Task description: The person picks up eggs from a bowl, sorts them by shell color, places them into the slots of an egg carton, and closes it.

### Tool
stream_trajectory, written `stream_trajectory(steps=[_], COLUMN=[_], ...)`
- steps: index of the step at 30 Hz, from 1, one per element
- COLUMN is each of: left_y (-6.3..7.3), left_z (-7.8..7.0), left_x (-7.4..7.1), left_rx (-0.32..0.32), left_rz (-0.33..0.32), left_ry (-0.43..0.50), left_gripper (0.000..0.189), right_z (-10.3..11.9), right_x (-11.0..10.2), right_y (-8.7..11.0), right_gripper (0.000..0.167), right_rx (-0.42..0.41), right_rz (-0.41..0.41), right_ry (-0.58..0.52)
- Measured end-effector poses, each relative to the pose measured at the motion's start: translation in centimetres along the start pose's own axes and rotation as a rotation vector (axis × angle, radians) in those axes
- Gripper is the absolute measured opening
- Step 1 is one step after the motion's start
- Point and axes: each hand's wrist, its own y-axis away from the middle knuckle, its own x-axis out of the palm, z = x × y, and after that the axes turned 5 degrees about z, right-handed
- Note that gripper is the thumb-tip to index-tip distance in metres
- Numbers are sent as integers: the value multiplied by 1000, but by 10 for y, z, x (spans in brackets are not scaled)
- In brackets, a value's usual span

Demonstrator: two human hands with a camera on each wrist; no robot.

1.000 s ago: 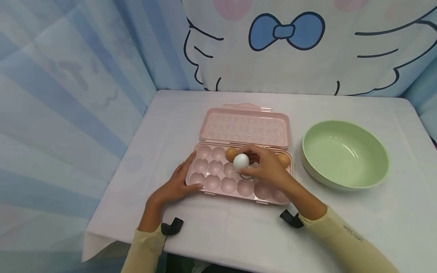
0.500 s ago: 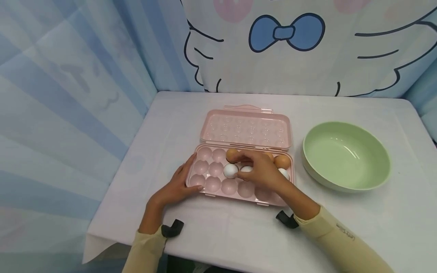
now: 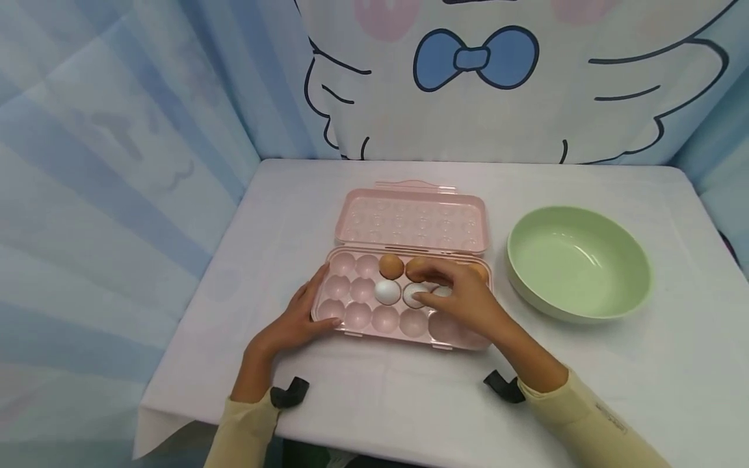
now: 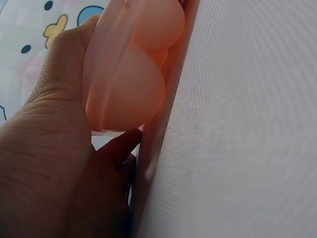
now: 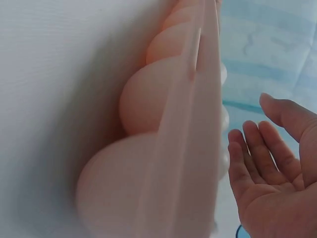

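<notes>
A pink plastic egg tray lies on the table, its hinged lid folded back behind it. Brown eggs sit in the back row, and white eggs in the middle row; my right hand hides some. The front-row cups that show hold no eggs. My left hand grips the tray's left end, thumb along the front corner; the left wrist view shows the hand against the rim. Over the right half hovers my right hand. In the right wrist view its fingers are spread from the thumb, holding nothing.
A large green bowl stands right of the tray, with no eggs visible in it. White cloth covers the table. Blue-striped curtains hang at the left and back, with a printed cartoon figure behind.
A second ago my right hand held a white egg over the tray. That egg now sits in a middle-row cup, and the hand has drawn off to the right. The left hand keeps its grip.
</notes>
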Motion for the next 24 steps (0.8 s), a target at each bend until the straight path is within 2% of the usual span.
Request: stream_trajectory(steps=[5,12,19,24], left_y=[1,1,3,2], left_z=[1,-1,-4,-5], left_x=[1,2,1,1], left_rx=[11,6,-45,-26], left_rz=[-9,-2,2,9], left_ry=[8,1,5,9], left_gripper=[106,105,106,106], right_z=[-1,-6,-14,-16], right_x=[-16,-39,-46,-45], right_y=[23,58,92,109], right_gripper=[33,31,32,33], right_rx=[12,74,156,136], right_rz=[-60,-164,-227,-272], right_ry=[54,84,82,113])
